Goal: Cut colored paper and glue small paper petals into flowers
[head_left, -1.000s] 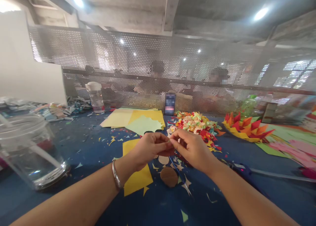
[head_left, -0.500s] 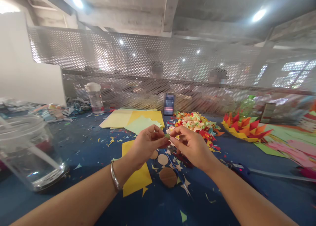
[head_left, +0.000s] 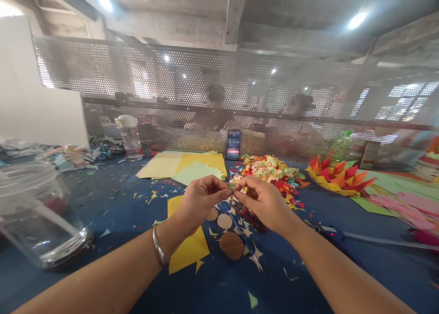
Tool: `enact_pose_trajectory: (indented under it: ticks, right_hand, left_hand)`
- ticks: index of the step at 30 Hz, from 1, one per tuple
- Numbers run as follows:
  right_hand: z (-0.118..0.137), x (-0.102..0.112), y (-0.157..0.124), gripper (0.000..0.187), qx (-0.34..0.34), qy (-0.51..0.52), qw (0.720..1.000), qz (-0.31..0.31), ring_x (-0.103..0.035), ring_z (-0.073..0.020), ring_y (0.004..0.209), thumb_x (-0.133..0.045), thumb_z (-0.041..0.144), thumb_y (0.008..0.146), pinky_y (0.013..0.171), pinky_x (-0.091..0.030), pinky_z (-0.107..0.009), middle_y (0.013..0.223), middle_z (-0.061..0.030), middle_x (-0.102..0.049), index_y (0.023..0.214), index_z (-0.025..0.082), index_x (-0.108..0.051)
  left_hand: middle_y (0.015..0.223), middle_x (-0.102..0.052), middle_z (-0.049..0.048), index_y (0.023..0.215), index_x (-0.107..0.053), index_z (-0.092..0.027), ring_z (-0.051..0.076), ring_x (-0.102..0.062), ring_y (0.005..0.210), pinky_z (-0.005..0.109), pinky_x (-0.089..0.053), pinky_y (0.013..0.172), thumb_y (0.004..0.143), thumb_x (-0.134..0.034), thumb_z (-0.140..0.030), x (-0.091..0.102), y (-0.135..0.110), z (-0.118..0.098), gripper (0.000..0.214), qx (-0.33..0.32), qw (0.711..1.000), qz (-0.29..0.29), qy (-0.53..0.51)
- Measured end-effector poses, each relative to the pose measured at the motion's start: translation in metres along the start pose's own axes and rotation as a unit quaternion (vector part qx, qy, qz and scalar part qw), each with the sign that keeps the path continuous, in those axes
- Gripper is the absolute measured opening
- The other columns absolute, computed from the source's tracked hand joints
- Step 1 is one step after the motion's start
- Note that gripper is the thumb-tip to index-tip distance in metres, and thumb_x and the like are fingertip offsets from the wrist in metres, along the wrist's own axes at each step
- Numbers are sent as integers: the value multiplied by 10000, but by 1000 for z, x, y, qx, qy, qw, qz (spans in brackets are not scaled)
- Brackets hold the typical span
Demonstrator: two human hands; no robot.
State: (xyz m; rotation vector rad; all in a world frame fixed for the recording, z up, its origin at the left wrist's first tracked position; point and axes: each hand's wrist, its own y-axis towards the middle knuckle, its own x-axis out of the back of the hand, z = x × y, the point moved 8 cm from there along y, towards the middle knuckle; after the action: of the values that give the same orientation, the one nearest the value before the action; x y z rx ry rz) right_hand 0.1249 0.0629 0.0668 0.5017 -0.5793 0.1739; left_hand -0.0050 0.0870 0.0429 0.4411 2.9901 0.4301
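Between the fingertips of both hands is a small green paper piece [head_left: 232,186], mostly covered by the fingers. My left hand [head_left: 206,196] pinches its left side, and my right hand [head_left: 259,197] pinches the right side, the two thumbs nearly meeting. Under the hands lie pale paper circles [head_left: 225,221], a brown disc [head_left: 232,246], star-shaped scraps and a thin blue pen-like tool [head_left: 244,236]. A yellow paper sheet [head_left: 188,252] is partly hidden beneath my left wrist.
Coloured paper scraps [head_left: 270,171] are heaped behind my right hand, beside a red and orange folded-paper piece [head_left: 339,176]. A clear jar [head_left: 44,213] and a white-lidded bottle [head_left: 130,138] stand left. A phone [head_left: 233,144] leans at a perforated screen [head_left: 164,85], with people behind it.
The view has shifted very slightly. Both hands remain together at the green paper piece, and their fingertips have drawn a little closer over it.
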Motion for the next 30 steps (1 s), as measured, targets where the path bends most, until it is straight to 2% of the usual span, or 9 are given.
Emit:
enact_pose_trajectory:
  ticks: [5, 11, 16, 22, 30]
  right_hand:
    - [-4, -1, 0, 108, -18, 5, 1000, -2, -520, -115, 451, -554, 325, 835, 430, -380, -234, 542, 29, -568, 829, 220, -533]
    - [-8, -4, -1, 91, -7, 12, 1000, 2, -549, -121, 475, -568, 284, 827, 464, -403, -247, 542, 25, -595, 792, 215, -521]
    - [-10, -5, -1, 96, -23, 34, 999, 0, -538, -112, 451, -580, 284, 820, 457, -401, -244, 532, 26, -606, 793, 215, -519]
    - [-18, -9, 0, 127, -65, 100, 993, 8, -507, -108, 407, -591, 314, 815, 402, -382, -229, 529, 13, -618, 833, 212, -516]
    - [-20, -7, 1, 112, -73, 133, 988, -17, -532, -110, 417, -594, 302, 807, 376, -367, -213, 516, 26, -588, 812, 211, -530]
  left_hand:
    - [711, -619, 4, 717, -588, -166, 109, -531, 663, 246, -422, 645, 646, -741, -295, 1, 0, 1, 211, 2, 1000, -8, 11]
    - [711, -635, 8, 750, -640, -160, 110, -547, 662, 250, -431, 659, 657, -740, -297, 0, 1, 4, 193, 1, 999, 9, 40]
    - [679, -641, 16, 706, -644, -155, 112, -546, 644, 243, -426, 625, 656, -739, -284, 2, 1, 2, 168, -3, 998, -6, 63]
    - [686, -656, 27, 712, -649, -155, 112, -548, 622, 228, -416, 572, 694, -699, -297, 3, -1, -4, 151, -33, 986, -17, 161]
    - [591, -603, -22, 710, -642, -178, 84, -485, 522, 209, -361, 488, 735, -645, -300, 1, -9, -19, 125, -95, 952, -51, 286]
